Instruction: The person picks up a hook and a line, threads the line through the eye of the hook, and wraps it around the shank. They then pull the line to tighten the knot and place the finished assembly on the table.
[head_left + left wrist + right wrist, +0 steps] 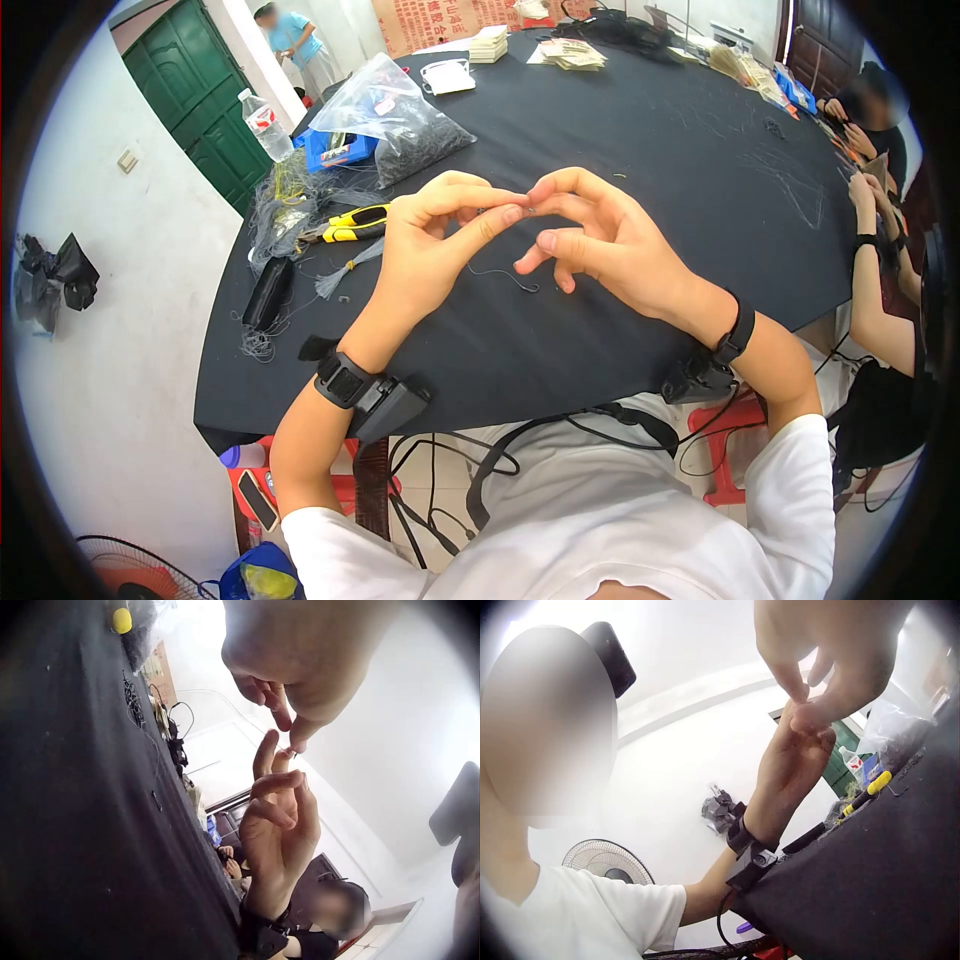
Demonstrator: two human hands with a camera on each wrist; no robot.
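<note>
In the head view my left hand (pixel 425 240) pinches a tiny dark item (pixel 530 210) between thumb and forefinger, above the black cloth. My right hand (pixel 625 245) meets it with its fingertips, thumb held apart and other fingers loosely bent. The left wrist view has the left hand (pixel 307 667) above, a dark tip (pixel 295 756) at its fingertips, and the right hand (pixel 281 832) below. Fingertips of the right hand (pixel 832 664) and left hand (pixel 791 769) overlap in the right wrist view. Below the hands, a thin line ends in a small hook (pixel 530 288).
Yellow-black cutters (pixel 355 224), tangled line (pixel 285 205), a black roll (pixel 268 295), a bag of dark pieces (pixel 415 135), a blue box (pixel 338 150) and a bottle (pixel 265 125) lie or stand at the left. Card stacks (pixel 488 45) are farther back; another person works at the right.
</note>
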